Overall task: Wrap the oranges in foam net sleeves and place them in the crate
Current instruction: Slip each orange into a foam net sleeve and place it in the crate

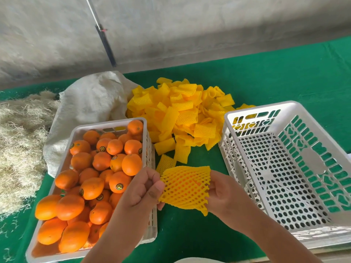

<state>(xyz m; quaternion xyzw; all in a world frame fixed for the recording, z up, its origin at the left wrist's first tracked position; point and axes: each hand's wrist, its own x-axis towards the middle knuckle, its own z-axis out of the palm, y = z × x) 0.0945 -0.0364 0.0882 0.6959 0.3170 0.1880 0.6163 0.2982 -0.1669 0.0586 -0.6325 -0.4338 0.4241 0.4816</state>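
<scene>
Between my hands a yellow foam net sleeve (pixel 185 187) is stretched wide, and orange colour shows through its mesh. My left hand (pixel 142 190) pinches its left edge with curled fingers. My right hand (pixel 221 192) grips its right edge. A white crate (pixel 112 126) on the left is full of several oranges (pixel 91 188). On the right stands an empty white perforated crate (pixel 284 177).
A heap of yellow foam sleeves (pixel 182 112) lies on the green table cover (pixel 284 78) behind my hands. A white sack (pixel 91 103) and a pile of straw-like fibre (pixel 20 141) lie at the left. A dark pole (pixel 105 44) leans on the grey wall.
</scene>
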